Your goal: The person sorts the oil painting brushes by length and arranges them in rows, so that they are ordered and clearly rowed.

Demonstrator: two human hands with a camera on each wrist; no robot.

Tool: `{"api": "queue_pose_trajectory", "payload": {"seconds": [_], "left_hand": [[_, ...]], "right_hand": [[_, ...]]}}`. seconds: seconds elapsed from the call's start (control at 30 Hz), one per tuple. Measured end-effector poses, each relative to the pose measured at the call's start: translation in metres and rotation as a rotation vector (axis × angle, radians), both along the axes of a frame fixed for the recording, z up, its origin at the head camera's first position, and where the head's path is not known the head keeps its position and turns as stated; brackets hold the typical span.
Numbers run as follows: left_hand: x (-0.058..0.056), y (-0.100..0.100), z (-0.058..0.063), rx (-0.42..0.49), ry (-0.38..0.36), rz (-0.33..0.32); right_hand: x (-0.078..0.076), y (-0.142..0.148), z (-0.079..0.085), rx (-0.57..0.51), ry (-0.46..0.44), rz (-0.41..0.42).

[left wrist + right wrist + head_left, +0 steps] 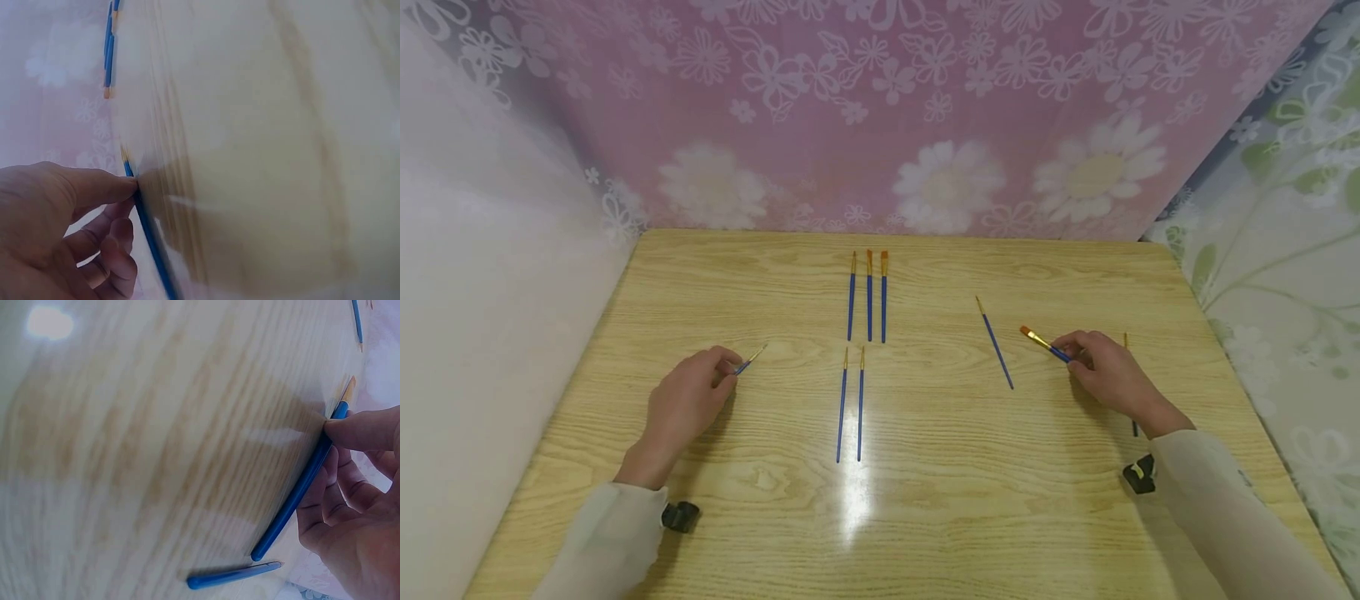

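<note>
The left hand point(690, 393) pinches a thin brush point(747, 363), frame left — the right hand point(1107, 372) pinches a wide brush point(1040, 340), frame right.

blue-handled, gold-ferruled paintbrushes point(883, 302); pink, white-flowered cloth point(842, 142)

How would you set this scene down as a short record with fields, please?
Left hand: pinches a slim blue-handled brush
Right hand: pinches a broader blue-handled brush
Far row: three brushes, side by side, bristles away from the person
Near row: two slim brushes, side by side, bristles likewise away
Right of the rows: one slanted brush
Under the right hand and wrist: one partly hidden brush
Brushes visible: nine
Surface: wood-grain table
Backdrop: pink floral cloth
</note>
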State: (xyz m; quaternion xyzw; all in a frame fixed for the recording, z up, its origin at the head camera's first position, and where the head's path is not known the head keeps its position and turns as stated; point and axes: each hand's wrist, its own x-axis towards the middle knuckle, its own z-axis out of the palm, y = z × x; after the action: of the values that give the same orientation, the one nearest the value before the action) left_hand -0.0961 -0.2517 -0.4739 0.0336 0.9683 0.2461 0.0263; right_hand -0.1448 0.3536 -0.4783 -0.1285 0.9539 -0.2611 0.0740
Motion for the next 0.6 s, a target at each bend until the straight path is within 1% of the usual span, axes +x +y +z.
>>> {"api": "queue_pose_trajectory", "payload": {"seconds": [0.2, 0.43, 0.5, 0.6], "left_hand": [[0.0005, -0.0005, -0.0017, -0.004, 0.005, -0.014], [-0.0003, 0.0005, 0.0003, -0.006, 0.006, -0.030], [-0.0006, 0.0009, 0.0004, -0.007, 0.020, -0.042], [-0.0012, 0.0025, 0.0005, 0.006, 0.061, -0.071]], "right_hand": [[-0.0001, 0.0001, -0.0004, 0.004, 0.000, -0.002], [-0.0009, 0.0011, -0.0002, 0.010, -0.005, -0.004], [-0.0007, 0.0009, -0.0001, 0.011, -0.004, -0.004], [-0.0008, 0.0007, -0.0001, 0.010, -0.006, -0.004]]}}
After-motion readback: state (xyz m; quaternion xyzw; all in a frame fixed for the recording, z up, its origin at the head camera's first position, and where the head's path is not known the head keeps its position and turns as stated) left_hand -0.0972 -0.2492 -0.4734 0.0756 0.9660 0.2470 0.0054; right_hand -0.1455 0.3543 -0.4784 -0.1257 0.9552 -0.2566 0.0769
